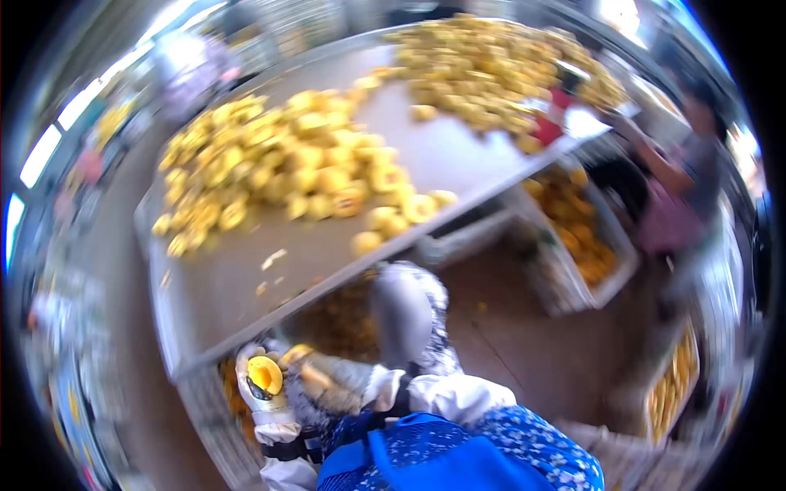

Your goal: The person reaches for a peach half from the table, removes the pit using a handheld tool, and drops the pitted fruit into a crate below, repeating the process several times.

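My left hand (pixel 255 403), in a pale glove, is at the lower left by the table's near edge. It holds a yellow peach half (pixel 265 375) with its hollow facing up; a small dark patch shows beneath the fruit. Close beside it, my right hand (pixel 327 385) is gloved and blurred, its fingers curled. At its fingertips is a yellow peach piece (pixel 296 354), seen only in part. Beyond both hands, a heap of yellow peach halves (pixel 303 155) lies on the metal table (pixel 213 303).
A second peach pile (pixel 483 74) covers the table's far end. A crate (pixel 626 270) of orange-yellow fruit stands below, right of the table. Another crate (pixel 688 401) sits at lower right. A co-worker (pixel 696 180) is at the right; another person (pixel 184 74) is across the table.
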A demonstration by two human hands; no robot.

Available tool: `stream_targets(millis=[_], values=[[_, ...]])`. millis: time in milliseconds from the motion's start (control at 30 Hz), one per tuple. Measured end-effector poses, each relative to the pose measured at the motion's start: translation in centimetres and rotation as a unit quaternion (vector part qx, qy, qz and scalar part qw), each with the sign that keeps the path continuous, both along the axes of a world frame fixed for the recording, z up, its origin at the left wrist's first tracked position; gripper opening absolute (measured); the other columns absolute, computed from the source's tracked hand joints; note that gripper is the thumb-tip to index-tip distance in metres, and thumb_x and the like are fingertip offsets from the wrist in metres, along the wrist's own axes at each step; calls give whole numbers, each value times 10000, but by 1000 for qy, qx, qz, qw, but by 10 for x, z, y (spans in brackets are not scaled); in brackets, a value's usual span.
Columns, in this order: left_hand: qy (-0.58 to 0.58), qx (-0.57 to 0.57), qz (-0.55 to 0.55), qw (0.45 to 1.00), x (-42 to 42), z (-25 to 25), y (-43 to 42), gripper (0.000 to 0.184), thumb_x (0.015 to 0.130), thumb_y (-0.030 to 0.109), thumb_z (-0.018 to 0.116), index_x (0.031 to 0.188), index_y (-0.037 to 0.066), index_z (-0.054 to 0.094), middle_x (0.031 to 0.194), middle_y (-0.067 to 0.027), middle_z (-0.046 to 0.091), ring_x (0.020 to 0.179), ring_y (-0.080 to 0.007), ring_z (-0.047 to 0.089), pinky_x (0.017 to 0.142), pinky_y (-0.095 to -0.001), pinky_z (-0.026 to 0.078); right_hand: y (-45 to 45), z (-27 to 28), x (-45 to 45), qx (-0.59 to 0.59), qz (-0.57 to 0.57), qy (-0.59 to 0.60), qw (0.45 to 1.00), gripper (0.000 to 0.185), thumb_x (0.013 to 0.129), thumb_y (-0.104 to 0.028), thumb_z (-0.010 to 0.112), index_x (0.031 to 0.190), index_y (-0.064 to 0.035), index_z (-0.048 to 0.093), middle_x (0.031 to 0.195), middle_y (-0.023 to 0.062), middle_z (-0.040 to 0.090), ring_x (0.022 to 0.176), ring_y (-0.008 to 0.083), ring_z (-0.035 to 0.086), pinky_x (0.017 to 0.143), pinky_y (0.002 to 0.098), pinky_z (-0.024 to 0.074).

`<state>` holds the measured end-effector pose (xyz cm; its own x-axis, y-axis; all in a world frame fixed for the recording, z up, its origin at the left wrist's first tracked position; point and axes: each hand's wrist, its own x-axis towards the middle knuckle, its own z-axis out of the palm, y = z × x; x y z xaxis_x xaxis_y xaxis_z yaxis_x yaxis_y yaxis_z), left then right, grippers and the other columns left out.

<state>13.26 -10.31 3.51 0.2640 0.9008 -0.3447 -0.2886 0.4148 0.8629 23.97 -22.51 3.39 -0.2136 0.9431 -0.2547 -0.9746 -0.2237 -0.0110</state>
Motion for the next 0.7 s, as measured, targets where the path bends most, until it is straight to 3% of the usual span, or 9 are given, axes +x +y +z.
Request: stream_targets(millis=[33,67,133,167,300,433,567,633,700], values=[[111,77,-32,990,-48,-15,37,274,870,263,605,981,14,585,761,-77,616,639,-203,596,612,-293,513,1,-53,9,185,51,-97,977,445,929,-552,427,833,-128,524,526,1,460,416,80,465,374,237,401],[223,149,-54,962,-95,-30,74,281,858,251,627,985,4,588,783,-81,627,663,-205,610,621,-300,517,0,-89,11,195,70,-3,978,442,932,-541,426,836,-122,527,604,13,502,539,89,522,465,254,445],[543,314,-98,772,-116,11,83,320,833,234,660,1040,-2,596,928,-119,645,835,-256,630,717,-356,518,-18,-166,-4,117,37,72,990,370,972,-417,399,1010,-75,538,788,22,568,722,107,580,614,238,478],[681,481,-123,539,-111,34,92,366,825,244,660,1096,9,586,1111,-169,595,1002,-322,579,852,-408,476,-31,-205,-17,36,-8,44,998,362,1009,-303,374,1181,-35,546,895,18,592,781,117,580,673,204,466],[599,532,-120,587,40,70,158,476,831,314,640,1185,15,528,1248,-202,508,1140,-373,500,946,-436,420,-12,-163,4,-78,-15,-128,989,341,989,-268,399,1173,-23,548,895,49,590,754,153,583,643,236,470],[671,571,-135,454,200,25,266,663,792,484,635,1258,35,487,1352,-208,418,1226,-363,422,1003,-437,369,8,-146,33,-127,-20,-221,967,322,969,-232,423,1165,-12,551,896,79,589,727,189,586,614,267,475],[710,466,-246,468,267,-26,289,643,783,436,631,1292,88,450,1330,-186,442,1233,-373,402,995,-465,365,14,-145,44,-161,-30,-281,945,305,948,-197,448,1156,0,554,897,109,587,700,225,589,585,299,479],[588,490,-199,612,268,-58,284,618,775,325,635,1306,101,412,1198,-173,548,1121,-345,515,941,-472,418,15,-142,43,-164,-37,-315,934,298,938,-179,460,1152,6,555,897,124,587,687,243,591,570,314,481],[499,498,-234,670,257,-61,278,511,761,236,668,1205,88,463,1083,-146,604,929,-286,621,769,-418,517,16,-139,39,-157,-46,-352,922,292,928,-161,472,1148,12,556,897,139,586,673,261,592,555,330,483]])
